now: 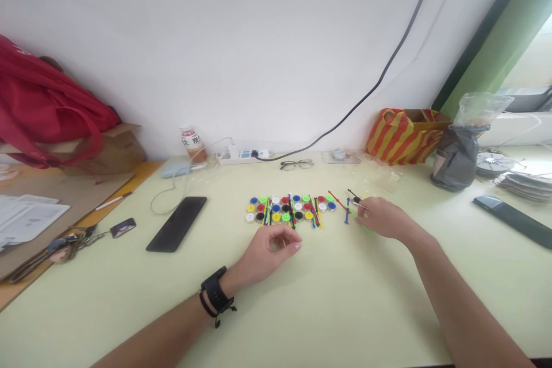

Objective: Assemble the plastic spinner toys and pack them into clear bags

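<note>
Soft, bright light from the right-hand window (532, 63), edges stretched.

Green stick (366, 230) seemingly partly hidden by the right hand (380, 217), red bag (56, 103) cropped by the left edge.

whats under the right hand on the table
A green arrow-tipped stick shows partly, poking out from under the right hand on the pale green tabletop; whatever else lies directly beneath is covered.
</note>
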A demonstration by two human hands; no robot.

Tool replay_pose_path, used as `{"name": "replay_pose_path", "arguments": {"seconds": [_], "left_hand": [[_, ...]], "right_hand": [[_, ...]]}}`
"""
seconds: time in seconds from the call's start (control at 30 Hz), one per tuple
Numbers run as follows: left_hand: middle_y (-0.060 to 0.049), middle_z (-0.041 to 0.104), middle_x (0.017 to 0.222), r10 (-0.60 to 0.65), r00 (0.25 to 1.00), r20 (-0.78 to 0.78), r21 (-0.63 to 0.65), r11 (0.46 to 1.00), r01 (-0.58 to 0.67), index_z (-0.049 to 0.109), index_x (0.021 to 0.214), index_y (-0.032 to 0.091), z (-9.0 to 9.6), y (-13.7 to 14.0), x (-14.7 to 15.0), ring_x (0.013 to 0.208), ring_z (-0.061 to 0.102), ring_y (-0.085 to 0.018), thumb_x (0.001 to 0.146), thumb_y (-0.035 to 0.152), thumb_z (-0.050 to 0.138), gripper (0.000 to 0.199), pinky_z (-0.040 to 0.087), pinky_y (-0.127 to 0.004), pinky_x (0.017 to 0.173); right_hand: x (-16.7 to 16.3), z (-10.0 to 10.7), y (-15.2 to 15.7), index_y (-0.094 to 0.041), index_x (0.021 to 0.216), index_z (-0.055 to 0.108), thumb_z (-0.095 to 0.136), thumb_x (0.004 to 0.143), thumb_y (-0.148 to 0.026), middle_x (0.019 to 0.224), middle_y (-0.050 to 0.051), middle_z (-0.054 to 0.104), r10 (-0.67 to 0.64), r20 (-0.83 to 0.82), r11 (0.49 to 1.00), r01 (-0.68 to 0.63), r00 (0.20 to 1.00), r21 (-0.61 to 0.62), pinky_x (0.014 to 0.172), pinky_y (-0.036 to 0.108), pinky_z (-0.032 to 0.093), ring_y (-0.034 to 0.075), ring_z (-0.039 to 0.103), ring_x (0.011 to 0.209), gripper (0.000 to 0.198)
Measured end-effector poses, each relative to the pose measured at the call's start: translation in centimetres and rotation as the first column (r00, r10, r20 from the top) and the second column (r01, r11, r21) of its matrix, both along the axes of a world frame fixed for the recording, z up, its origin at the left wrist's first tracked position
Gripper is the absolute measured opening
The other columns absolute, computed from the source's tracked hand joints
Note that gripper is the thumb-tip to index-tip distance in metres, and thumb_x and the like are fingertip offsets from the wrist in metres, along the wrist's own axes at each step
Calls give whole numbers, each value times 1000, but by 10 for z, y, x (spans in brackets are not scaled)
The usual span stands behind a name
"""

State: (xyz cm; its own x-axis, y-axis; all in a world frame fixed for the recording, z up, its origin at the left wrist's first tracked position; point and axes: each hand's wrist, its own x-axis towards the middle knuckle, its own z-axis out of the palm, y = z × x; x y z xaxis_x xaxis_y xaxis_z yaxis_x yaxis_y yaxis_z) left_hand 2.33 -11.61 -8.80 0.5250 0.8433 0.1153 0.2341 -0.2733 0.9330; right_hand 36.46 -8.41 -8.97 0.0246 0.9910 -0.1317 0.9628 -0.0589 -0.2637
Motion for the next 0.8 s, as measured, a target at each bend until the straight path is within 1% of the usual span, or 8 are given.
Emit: {"name": "replay_pose_path", "arguments": {"seconds": [0.1, 0.4, 0.47, 0.53, 0.6, 0.7, 0.8], "left_hand": [[-7, 72, 90, 1, 1000, -11, -3, 1000, -1, 73, 87, 18, 0, 0, 0, 80, 62, -18, 92, 37, 71, 20, 50, -30, 74], [-7, 72, 90, -12, 1000, -12, 10, 1000, 13, 74, 89, 19, -3, 0, 0, 80, 62, -18, 93, 39, 70, 21, 50, -30, 75], [-6, 73, 90, -10, 1000, -16, 12, 1000, 11, 74, 88, 19, -3, 0, 0, 80, 62, -18, 93, 39, 70, 21, 50, -30, 74], [-6, 73, 90, -10, 1000, -19, 10, 1000, 10, 74, 88, 19, -3, 0, 1, 79, 62, -18, 92, 39, 71, 21, 50, -29, 74], [-6, 73, 90, -9, 1000, -22, 9, 1000, 10, 74, 88, 19, -3, -1, 1, 79, 62, -18, 92, 39, 71, 20, 50, -30, 74], [-6, 72, 89, -10, 1000, -28, 6, 1000, 10, 74, 88, 19, -3, -1, 1, 79, 62, -18, 93, 38, 71, 20, 50, -30, 74], [-6, 72, 90, -14, 999, -34, 5, 1000, 14, 73, 89, 18, -3, -1, 1, 79, 61, -18, 93, 37, 71, 19, 50, -30, 74]], "right_hand": [[0, -2, 2, -23, 81, 69, 63, 83, -19, 87, 7, 73, -8, -3, 1000, 8, 1000, 12, 64, 29, 43, 23, 70, 79, 8], [-3, -7, 3, -22, 80, 65, 60, 86, -20, 83, 7, 71, -1, -2, 998, 1, 1000, 60, 61, 28, 40, 21, 68, 73, 8], [-4, -6, 3, -22, 85, 66, 61, 86, -21, 85, 7, 71, -6, -2, 997, 6, 1000, 79, 61, 28, 40, 21, 67, 74, 6], [-5, -4, 3, -24, 94, 68, 61, 86, -23, 88, 6, 71, -6, -9, 995, 7, 1000, 95, 61, 28, 40, 22, 67, 79, 11], [-8, -2, 2, -25, 100, 69, 60, 87, -23, 89, 6, 72, -3, -15, 995, 5, 1000, 95, 62, 27, 39, 23, 67, 82, 16], [-12, -1, 3, -26, 96, 70, 58, 87, -20, 88, 5, 71, -2, -10, 997, 3, 1000, 80, 63, 27, 39, 22, 66, 82, 16], [-16, -1, 4, -25, 93, 70, 57, 88, -19, 86, 5, 71, 9, -11, 996, -8, 1000, 91, 64, 27, 38, 21, 66, 81, 15]]}}
